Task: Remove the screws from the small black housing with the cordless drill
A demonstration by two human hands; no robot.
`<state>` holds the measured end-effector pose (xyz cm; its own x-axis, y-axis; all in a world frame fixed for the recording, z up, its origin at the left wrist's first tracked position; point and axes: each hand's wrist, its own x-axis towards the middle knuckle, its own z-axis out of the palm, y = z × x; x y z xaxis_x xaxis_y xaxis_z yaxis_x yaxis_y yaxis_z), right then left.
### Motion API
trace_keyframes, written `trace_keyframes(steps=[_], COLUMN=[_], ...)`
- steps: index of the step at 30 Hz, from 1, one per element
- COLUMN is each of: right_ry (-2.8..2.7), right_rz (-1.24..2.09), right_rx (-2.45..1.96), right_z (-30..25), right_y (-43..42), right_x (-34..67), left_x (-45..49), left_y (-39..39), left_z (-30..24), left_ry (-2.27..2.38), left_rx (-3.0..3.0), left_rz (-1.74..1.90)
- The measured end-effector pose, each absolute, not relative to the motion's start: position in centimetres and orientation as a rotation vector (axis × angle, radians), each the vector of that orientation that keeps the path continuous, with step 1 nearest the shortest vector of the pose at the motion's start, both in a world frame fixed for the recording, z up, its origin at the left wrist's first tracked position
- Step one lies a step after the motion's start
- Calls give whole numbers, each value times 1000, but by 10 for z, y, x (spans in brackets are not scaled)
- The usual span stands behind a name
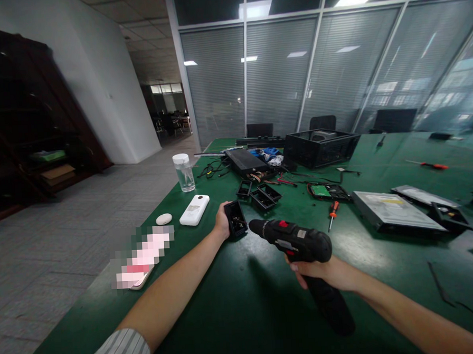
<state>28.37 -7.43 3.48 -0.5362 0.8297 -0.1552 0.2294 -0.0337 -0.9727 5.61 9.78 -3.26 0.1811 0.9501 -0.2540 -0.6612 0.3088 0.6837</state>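
Note:
My left hand point(222, 221) is closed round the left side of a small black open box point(236, 219), tilted so that its inside faces the drill. Small metallic bits show in that box, too small to name. In my right hand point(310, 271) is a black cordless drill point(291, 237) with red marks, gripped by its handle. Its chuck points left at the box's right edge; whether the bit touches anything I cannot tell. Just beyond stand several similar small black boxes point(263, 198). An orange-handled screwdriver point(333, 210) lies to the right of the drill.
On the left of the green table point(212, 315) are a clear jar point(184, 173), a white power bank point(194, 210) and a blurred-out phone point(145, 255). A black computer case point(321, 145) and cables stand at the back. Optical drives point(397, 211) lie to the right.

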Motion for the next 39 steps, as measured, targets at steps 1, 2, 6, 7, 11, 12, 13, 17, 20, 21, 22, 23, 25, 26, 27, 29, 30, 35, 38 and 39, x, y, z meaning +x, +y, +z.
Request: trace_keyframes(steps=[1, 2, 6, 7, 11, 12, 13, 17, 20, 21, 22, 23, 25, 26, 27, 29, 30, 35, 38, 39], right_ry=[-1752, -1751, -1782, -1787, -1800, -1807, -1812, -1814, -1807, -1809, -1814, -1820, -1829, -1827, -1822, -1815, -1815, -1838, -1838, -1831], right_rz=[1608, 1609, 1611, 1612, 1599, 1590, 1583, 1587, 1584, 1576, 1568, 1561, 1558, 1563, 1569, 1572, 1574, 1568, 1570, 1575], right_rx=[-1101, -1091, -1080, -1080, -1071, -1065, -1061, -1064, -1088, -1095, -1102, -1107, -1115, -1113, -1102, -1067, -1052, -1043, -1050, -1057], right_z=[34, 34, 31, 31, 29, 29, 28, 27, 28, 28, 28, 29, 28, 28, 27, 26, 25, 23, 23, 24], right_y=[-74, -74, -73, -73, -72, -72, -72, -72, -72, -72, -72, -73, -73, -72, -72, -72, -71, -71, -71, -71], right_x=[284, 284, 287, 287, 288, 289, 289, 290, 290, 290, 289, 289, 289, 290, 290, 290, 291, 292, 292, 292], left_x=[56, 56, 56, 56, 56, 56, 56, 56, 56, 56, 56, 56, 56, 56, 56, 57, 56, 56, 57, 57], left_y=[98, 98, 98, 97, 95, 95, 95, 95, 95, 95, 95, 95, 95, 95, 95, 95, 95, 95, 95, 95], left_z=[-33, -33, -33, -32, -31, -31, -30, -30, -30, -30, -30, -30, -30, -30, -29, -30, -30, -30, -30, -30], left_ry=[729, 728, 732, 734, 733, 729, 723, 711, 724, 727, 729, 728, 725, 726, 727, 729, 728, 720, 722, 720], left_rx=[477, 475, 462, 463, 480, 478, 474, 463, 458, 455, 453, 451, 453, 456, 460, 472, 480, 488, 479, 480], left_rz=[1202, 1204, 1202, 1201, 1217, 1218, 1217, 1212, 1203, 1201, 1203, 1208, 1221, 1226, 1231, 1236, 1233, 1239, 1253, 1251])
